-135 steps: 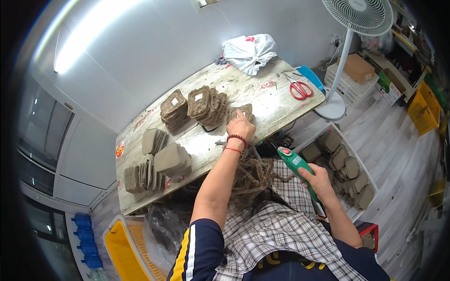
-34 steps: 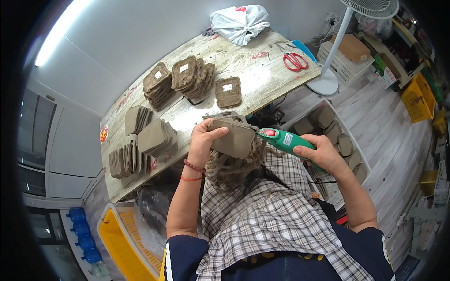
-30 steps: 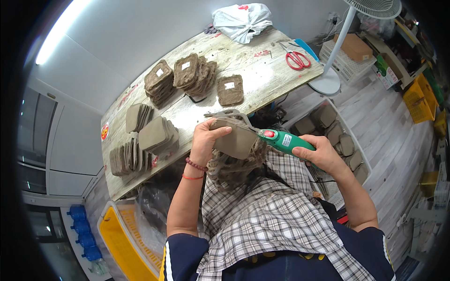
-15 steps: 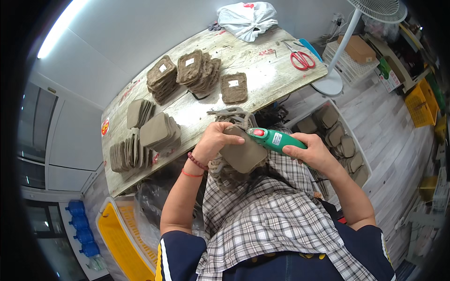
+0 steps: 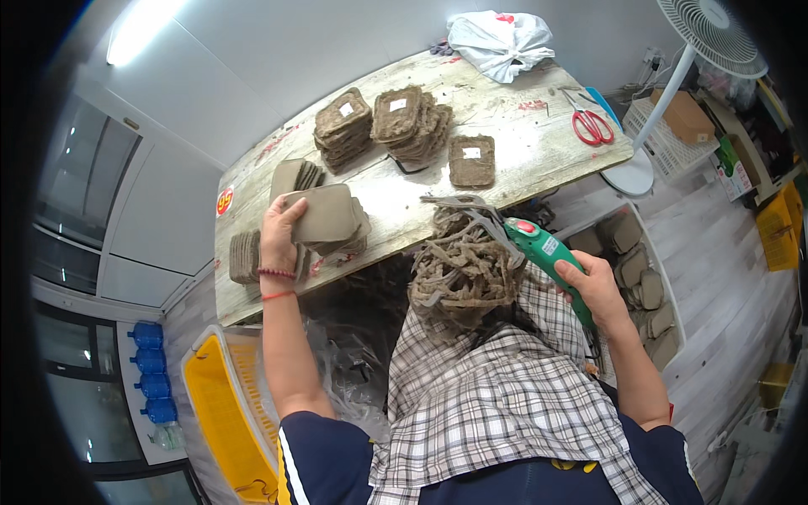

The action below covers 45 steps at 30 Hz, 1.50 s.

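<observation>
My left hand has its thumb on top of a smooth grey-brown rounded pad. That pad is at the stack of similar pads on the near left of the table, and its underside is hidden. My right hand is closed around a green handheld electric cutter with a red button. The cutter's head points at a tangled heap of grey-brown trimmed strips over my lap. More smooth pads stand in a row and in another stack near my left hand.
Rough-edged pads with white labels stand in two stacks, with a single one beside them. Red-handled scissors and a white plastic bag lie farther back. A bin of pads is at right, near a fan; a yellow basket is at left.
My left hand has carried the pad left from the cutter to the stack on the table. The cutter has stayed near the strips, which now show in full.
</observation>
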Each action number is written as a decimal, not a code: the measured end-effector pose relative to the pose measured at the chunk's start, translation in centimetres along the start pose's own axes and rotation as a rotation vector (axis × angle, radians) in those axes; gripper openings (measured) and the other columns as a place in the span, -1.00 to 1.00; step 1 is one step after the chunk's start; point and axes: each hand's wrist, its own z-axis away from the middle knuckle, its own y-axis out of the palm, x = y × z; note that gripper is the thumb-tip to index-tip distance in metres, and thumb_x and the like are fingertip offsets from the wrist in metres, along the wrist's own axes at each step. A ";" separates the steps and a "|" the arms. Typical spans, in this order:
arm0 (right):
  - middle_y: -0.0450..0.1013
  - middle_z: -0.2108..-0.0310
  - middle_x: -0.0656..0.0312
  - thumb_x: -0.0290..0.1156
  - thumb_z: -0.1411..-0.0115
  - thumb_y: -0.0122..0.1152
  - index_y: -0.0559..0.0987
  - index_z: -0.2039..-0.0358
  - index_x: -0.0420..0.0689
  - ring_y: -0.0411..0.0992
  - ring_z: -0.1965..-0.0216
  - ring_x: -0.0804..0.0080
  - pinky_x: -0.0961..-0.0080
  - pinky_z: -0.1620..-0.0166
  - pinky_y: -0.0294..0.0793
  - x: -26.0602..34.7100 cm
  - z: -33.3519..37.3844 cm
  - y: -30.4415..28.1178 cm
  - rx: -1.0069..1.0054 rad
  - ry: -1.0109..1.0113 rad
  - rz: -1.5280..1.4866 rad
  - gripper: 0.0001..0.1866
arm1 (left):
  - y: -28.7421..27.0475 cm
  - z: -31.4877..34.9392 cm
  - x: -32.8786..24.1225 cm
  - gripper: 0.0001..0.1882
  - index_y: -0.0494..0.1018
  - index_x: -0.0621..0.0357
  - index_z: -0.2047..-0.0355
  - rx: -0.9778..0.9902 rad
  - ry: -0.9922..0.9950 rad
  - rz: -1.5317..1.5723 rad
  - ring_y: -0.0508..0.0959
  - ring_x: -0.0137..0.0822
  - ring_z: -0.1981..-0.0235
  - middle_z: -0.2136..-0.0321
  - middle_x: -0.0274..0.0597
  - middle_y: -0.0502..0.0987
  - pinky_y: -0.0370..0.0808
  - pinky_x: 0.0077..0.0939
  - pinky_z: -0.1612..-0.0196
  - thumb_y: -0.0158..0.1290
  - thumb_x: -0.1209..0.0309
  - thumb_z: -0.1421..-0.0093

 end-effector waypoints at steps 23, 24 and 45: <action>0.44 0.55 0.30 -0.12 -0.18 0.27 0.56 0.23 -0.27 0.34 0.57 0.66 0.62 0.50 0.34 -3.6 2.4 -1.9 -0.245 -0.038 0.011 -0.59 | 29.1 -4.2 15.6 -0.46 0.29 0.29 -0.09 0.009 0.466 -1.745 0.47 -0.01 0.06 0.12 0.15 0.48 0.40 -0.12 0.07 -0.02 0.29 -0.12; 0.45 0.55 0.31 -0.12 -0.18 0.27 0.57 0.23 -0.27 0.34 0.58 0.67 0.63 0.51 0.34 -3.7 2.2 -1.8 -0.243 -0.043 0.013 -0.59 | 28.7 -4.5 15.6 -0.49 0.31 0.28 -0.08 0.042 0.464 -1.677 0.49 0.00 0.09 0.14 0.15 0.50 0.41 -0.12 0.06 -0.03 0.32 -0.12; 0.53 0.47 0.27 -0.10 -0.17 0.30 0.54 0.06 -0.25 0.42 0.46 0.63 0.62 0.34 0.41 -0.2 2.4 2.4 -0.435 -0.195 0.096 -0.51 | 28.5 5.8 9.2 -0.63 0.37 0.20 -0.01 0.129 -0.138 1.055 0.50 -0.28 0.03 0.07 -0.22 0.51 0.47 -0.38 -0.08 0.09 0.64 -0.18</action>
